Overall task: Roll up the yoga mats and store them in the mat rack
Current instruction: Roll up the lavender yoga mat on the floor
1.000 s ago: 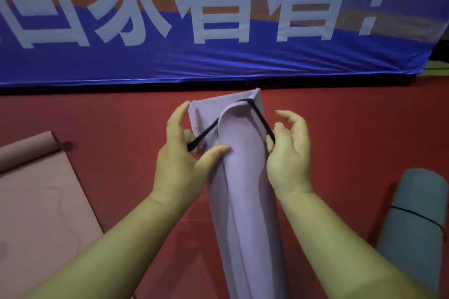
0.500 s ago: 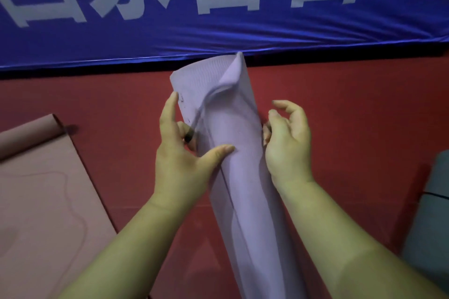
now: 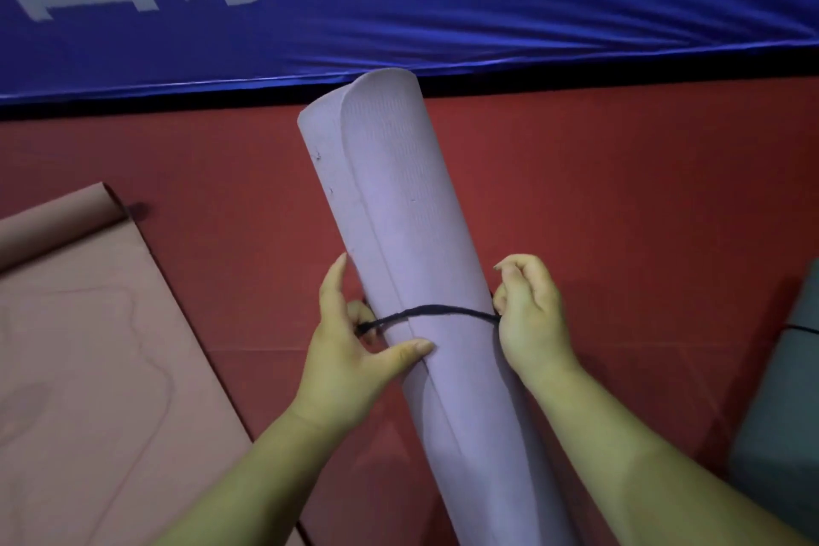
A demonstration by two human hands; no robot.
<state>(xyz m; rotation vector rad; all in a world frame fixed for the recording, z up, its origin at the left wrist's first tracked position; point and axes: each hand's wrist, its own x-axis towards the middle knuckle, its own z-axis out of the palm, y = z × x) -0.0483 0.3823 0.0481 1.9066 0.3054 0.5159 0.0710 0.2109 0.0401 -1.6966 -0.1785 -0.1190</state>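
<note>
Cinching a black band point(image 3: 434, 311) round the rolled lilac mat point(image 3: 399, 213), held upright at frame centre above the red floor point(image 3: 620, 191). Left hand point(image 3: 350, 350) pinching the band at the roll's left side, thumb pressed flat on the mat; right hand point(image 3: 532, 324) curled, pinching the band at the right edge. Judged partly done: lilac mat rolled, nearly bound; grey-green mat point(image 3: 780, 434) at right edge rolled and banded; pink mat point(image 3: 88, 346) at lower left mostly flat, only its far end curled. No rack in view; storing all left to do.
</note>
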